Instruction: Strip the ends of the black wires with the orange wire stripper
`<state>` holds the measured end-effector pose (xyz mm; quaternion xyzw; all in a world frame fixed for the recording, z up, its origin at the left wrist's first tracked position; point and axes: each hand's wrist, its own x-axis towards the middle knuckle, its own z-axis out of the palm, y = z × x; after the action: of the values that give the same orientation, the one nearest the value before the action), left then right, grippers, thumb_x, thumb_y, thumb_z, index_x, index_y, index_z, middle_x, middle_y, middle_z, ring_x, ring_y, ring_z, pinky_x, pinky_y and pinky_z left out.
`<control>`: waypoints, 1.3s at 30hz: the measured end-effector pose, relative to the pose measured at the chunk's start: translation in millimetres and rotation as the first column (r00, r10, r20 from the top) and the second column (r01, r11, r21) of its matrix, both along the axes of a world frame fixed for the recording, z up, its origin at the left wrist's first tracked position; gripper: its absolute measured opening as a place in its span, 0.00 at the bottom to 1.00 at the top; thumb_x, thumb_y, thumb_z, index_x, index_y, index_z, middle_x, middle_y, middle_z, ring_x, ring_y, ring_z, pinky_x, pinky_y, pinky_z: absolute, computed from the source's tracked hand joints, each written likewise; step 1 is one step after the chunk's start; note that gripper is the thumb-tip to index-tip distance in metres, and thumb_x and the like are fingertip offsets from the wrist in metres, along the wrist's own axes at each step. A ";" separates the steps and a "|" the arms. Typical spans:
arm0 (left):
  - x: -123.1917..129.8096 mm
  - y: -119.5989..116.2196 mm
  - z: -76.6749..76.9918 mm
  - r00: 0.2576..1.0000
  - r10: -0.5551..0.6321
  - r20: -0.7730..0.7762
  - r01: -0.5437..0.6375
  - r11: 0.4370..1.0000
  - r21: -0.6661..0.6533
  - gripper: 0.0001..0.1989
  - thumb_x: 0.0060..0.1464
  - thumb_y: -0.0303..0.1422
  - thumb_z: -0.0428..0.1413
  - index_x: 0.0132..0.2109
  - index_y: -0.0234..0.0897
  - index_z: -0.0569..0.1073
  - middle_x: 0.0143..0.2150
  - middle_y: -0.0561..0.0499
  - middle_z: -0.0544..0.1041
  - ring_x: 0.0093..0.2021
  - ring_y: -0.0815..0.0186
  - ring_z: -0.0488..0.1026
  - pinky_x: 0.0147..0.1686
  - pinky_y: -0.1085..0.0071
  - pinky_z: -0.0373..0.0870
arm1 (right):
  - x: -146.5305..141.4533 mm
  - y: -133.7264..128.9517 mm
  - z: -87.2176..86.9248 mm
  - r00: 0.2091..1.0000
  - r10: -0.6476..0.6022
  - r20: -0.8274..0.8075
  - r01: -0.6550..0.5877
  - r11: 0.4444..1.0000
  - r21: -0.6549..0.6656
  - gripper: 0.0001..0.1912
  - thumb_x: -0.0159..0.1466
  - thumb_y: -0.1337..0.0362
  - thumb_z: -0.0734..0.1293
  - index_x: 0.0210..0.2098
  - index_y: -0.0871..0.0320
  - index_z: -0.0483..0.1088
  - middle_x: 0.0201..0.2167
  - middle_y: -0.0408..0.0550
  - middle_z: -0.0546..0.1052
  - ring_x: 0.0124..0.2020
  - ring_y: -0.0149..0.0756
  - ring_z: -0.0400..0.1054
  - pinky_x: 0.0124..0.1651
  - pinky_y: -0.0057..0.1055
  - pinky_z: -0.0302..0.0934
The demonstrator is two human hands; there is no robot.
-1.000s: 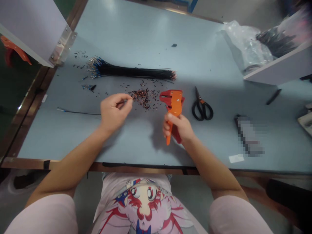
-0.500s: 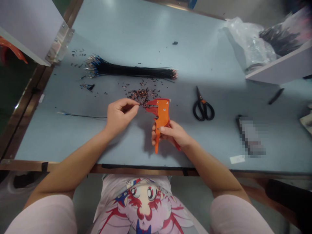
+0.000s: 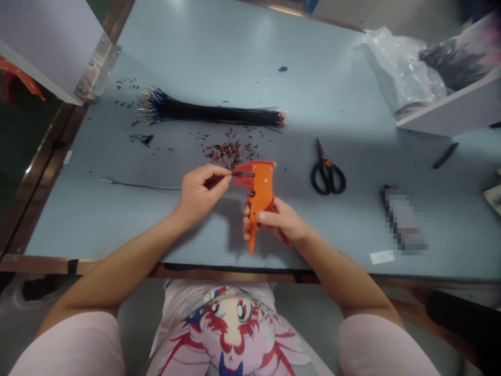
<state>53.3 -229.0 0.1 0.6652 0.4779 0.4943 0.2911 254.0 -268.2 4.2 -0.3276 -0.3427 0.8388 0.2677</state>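
Between thumb and fingers, my left hand (image 3: 203, 192) pinches a thin black wire (image 3: 148, 186). The wire trails left over the table to a blue-and-metal tip, and its near end reaches the red jaws of an orange wire stripper (image 3: 263, 183). My right hand (image 3: 279, 219) is wrapped round the stripper's handles, thumb across the orange one. Just beyond the jaws lies a heap of small black and copper scraps (image 3: 225, 151). Farther back rests a bundle of black wires (image 3: 219, 114) with bare copper ends to the right and blue-and-metal tips to the left.
Black-handled scissors (image 3: 327, 169) lie right of the stripper, with a blurred-out dark object (image 3: 405, 219) beyond. A few short tipped pieces (image 3: 141, 139) sit left of the scraps. Clear plastic bags (image 3: 407, 73) stand behind a white panel (image 3: 450, 109) at the back right.
My left hand has moved right with the wire, bringing its end into the stripper's jaws. The stripper has shifted very slightly down in the picture, still in my right hand.
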 end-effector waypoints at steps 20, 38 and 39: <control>2.0 -5.9 7.2 0.999 0.029 -0.037 -0.027 0.999 0.043 0.03 0.50 0.27 0.57 0.32 0.36 0.76 0.24 0.54 0.75 0.23 0.73 0.68 0.26 0.76 0.63 | -1.0 -1.3 3.6 1.000 0.024 -0.001 -0.024 0.999 0.047 0.15 0.58 0.59 0.71 0.37 0.63 0.66 0.27 0.48 0.76 0.27 0.38 0.75 0.30 0.35 0.71; -1.9 -4.1 13.1 0.985 0.004 -0.173 0.008 0.998 0.065 0.05 0.49 0.26 0.54 0.27 0.37 0.72 0.22 0.55 0.70 0.23 0.73 0.64 0.25 0.76 0.61 | -3.8 -2.6 4.8 0.995 -0.004 0.097 -0.010 0.989 0.145 0.14 0.61 0.59 0.69 0.28 0.61 0.64 0.19 0.44 0.73 0.19 0.34 0.71 0.22 0.28 0.66; -2.4 -4.1 13.1 0.983 -0.002 -0.186 0.017 0.997 0.079 0.05 0.49 0.26 0.54 0.27 0.37 0.71 0.22 0.55 0.69 0.23 0.73 0.64 0.25 0.75 0.60 | -4.2 -2.8 4.8 0.995 -0.001 0.097 -0.014 0.988 0.153 0.14 0.61 0.59 0.69 0.27 0.61 0.64 0.19 0.44 0.72 0.19 0.33 0.71 0.21 0.28 0.66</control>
<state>51.0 -233.1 13.3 0.7220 0.4795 0.4474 0.2207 249.8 -271.0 9.0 -0.3454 -0.4201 0.7937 0.2725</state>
